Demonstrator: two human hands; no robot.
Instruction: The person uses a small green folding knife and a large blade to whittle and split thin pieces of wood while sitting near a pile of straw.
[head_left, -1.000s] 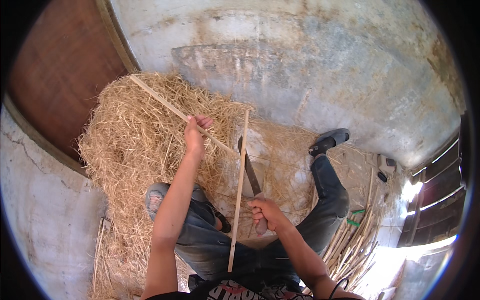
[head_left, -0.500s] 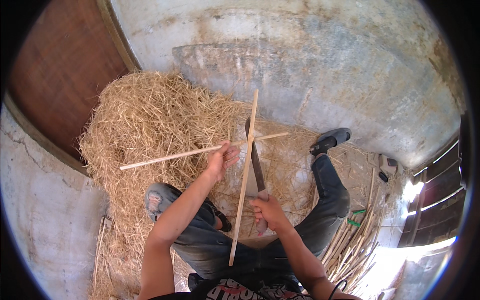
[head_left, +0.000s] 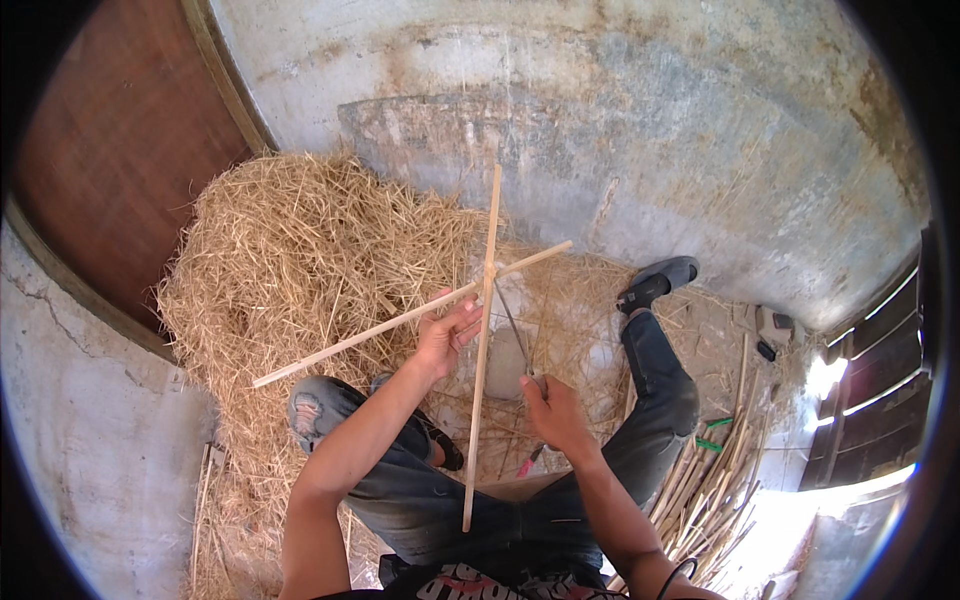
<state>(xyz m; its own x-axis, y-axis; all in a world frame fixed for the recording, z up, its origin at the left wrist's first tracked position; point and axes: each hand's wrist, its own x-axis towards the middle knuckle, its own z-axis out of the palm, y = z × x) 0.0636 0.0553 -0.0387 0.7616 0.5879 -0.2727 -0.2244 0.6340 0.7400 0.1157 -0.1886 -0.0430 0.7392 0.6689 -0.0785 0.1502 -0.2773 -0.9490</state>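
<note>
Two pale wooden strips cross each other in front of me. The long upright strip (head_left: 482,375) runs from near my lap toward the wall. The slanting strip (head_left: 350,346) passes across it near its upper part. My left hand (head_left: 447,335) grips the slanting strip just left of the crossing, thumb and fingers around it. My right hand (head_left: 558,412) is closed around the handle of a long knife (head_left: 515,328). Its blade shows as a thin dark line reaching up to the crossing, where its tip is hidden. A pink end of the handle shows below my right hand.
A big straw heap (head_left: 300,250) lies at left, against a brown door (head_left: 110,170). A stained concrete wall (head_left: 620,130) rises ahead. Bamboo sticks (head_left: 700,500) with green ties (head_left: 708,445) lie at right. My bent legs flank a grey slab (head_left: 508,362) on the straw-strewn floor.
The knife has turned, so its blade appears edge-on instead of broad. The crossed strips have shifted slightly left, and the slanting one is tilted more steeply. My right hand has moved slightly right.
</note>
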